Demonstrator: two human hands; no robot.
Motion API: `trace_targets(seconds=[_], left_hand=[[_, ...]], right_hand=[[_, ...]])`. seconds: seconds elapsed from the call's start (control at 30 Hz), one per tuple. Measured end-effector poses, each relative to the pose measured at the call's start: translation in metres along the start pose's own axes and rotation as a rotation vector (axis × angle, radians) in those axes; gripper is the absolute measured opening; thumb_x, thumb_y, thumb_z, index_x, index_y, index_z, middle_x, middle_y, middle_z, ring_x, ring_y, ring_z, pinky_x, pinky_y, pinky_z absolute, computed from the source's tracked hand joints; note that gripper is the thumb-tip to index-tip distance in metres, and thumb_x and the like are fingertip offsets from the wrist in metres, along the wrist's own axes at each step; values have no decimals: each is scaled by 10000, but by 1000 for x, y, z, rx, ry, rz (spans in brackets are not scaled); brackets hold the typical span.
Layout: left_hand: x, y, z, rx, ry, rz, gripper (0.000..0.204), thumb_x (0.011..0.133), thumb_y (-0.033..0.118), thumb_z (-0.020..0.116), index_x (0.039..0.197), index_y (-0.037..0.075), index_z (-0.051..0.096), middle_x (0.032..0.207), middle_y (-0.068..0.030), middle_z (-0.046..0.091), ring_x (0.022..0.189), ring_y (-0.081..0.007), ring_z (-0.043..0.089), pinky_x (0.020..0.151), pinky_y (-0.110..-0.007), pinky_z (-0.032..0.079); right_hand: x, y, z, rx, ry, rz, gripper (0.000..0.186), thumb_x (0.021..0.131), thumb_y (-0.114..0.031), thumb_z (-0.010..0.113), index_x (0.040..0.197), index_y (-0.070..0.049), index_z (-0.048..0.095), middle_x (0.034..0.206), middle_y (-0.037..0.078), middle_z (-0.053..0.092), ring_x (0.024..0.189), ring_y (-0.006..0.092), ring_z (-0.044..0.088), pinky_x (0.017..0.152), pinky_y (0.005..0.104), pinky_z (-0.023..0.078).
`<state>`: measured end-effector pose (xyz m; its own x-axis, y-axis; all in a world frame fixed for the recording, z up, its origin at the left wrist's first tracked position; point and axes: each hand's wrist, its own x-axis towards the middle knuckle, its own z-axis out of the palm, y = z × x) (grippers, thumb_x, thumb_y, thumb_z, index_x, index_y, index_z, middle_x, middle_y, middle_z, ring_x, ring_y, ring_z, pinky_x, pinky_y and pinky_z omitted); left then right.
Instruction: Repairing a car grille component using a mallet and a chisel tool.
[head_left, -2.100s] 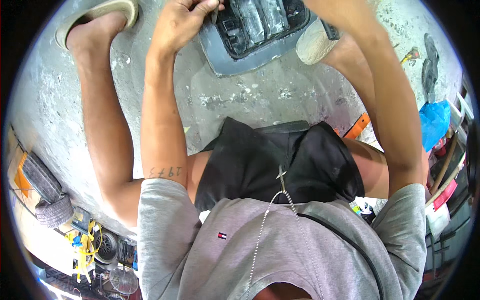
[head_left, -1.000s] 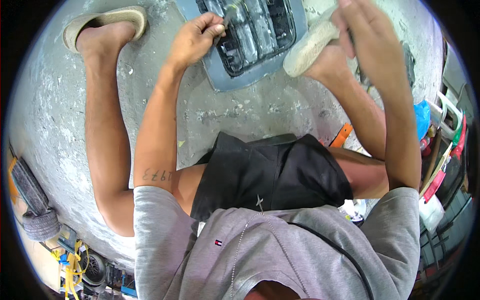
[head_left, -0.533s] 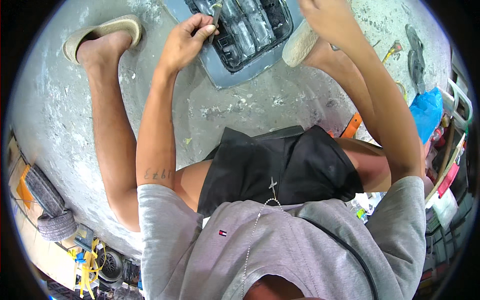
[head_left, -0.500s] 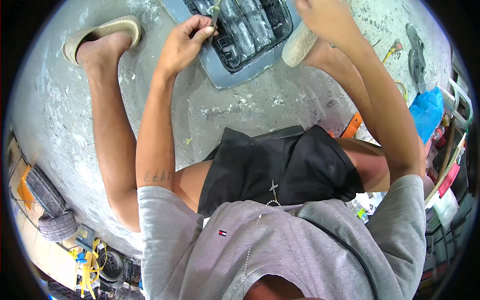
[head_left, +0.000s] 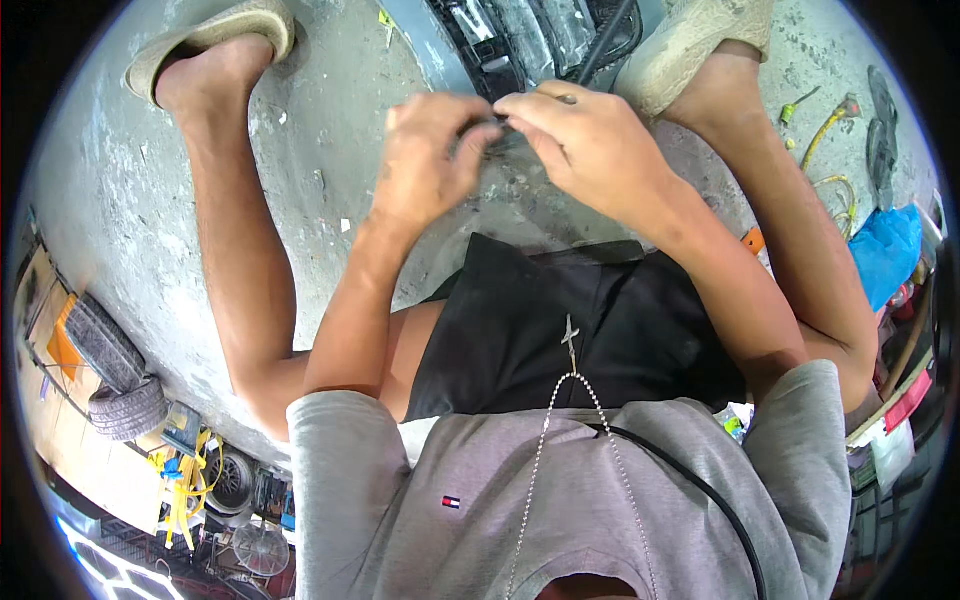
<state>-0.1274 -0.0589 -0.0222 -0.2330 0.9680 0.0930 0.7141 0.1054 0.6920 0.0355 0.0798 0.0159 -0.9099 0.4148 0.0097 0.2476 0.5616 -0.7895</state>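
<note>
My left hand [head_left: 430, 160] and my right hand [head_left: 595, 150] meet over the floor between my legs, just below a grey plastic panel [head_left: 420, 30] with a black frame and glossy inner slats [head_left: 555, 30]. Both hands are closed, fingertips together round a small dark thing [head_left: 500, 122] that I cannot make out. The left hand is blurred. A long black bar [head_left: 607, 42] lies over the panel's right part, above my right hand.
The concrete floor [head_left: 330, 180] has my sandalled feet [head_left: 210, 75] either side of the panel. At right are a green-handled screwdriver [head_left: 790, 112], a yellow hose [head_left: 822, 140], dark flip-flops [head_left: 880, 140] and a blue bag [head_left: 885, 255]. Tyres [head_left: 125, 410] and clutter fill the lower left.
Both hands have come down toward my body and together, away from the panel. The left moved right and down, the right moved left. The black bar now shows on the panel.
</note>
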Motion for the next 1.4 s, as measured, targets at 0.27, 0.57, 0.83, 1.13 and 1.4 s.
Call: trace_targets(seconds=[0.27,0.57,0.83,1.13,1.4], left_hand=[[43,-40,21,55,249,-145,180,864,130,788,1026,58,763,889,-113,684,781,-223,694,746,-345,557],[46,-41,14,298,95,-164,98,978,102,623,975,7,647,935,-190,707,820,-352,672,746,-424,520],[44,-67,-40,290,344,-416,218,957,184,668,939,-32,649,868,-246,684,803,-391,673,739,-458,515],[54,-45,-27,-88,179,-449,147,912,112,702,992,-12,695,836,-154,706,740,-278,669,721,-379,531],[51,-39,-17,-174,-47,-334,330,849,3,683,1178,18,675,1021,-156,614,921,-292,656,819,-368,528]], right_hand=[[37,14,-37,48,355,90,127,948,-50,664,1033,33,709,770,100,715,644,196,658,590,316,496],[36,1,-38,268,372,289,124,954,-13,660,1068,25,693,755,15,639,654,52,552,580,244,448],[55,4,-16,118,358,129,156,908,-17,683,1064,-2,687,740,125,667,613,155,629,583,312,480],[89,26,-23,-102,253,39,154,879,-65,683,1010,9,648,819,207,680,693,324,683,655,400,522],[120,25,-36,122,-114,179,85,946,-20,625,1019,19,643,803,100,684,703,156,658,635,321,525]])
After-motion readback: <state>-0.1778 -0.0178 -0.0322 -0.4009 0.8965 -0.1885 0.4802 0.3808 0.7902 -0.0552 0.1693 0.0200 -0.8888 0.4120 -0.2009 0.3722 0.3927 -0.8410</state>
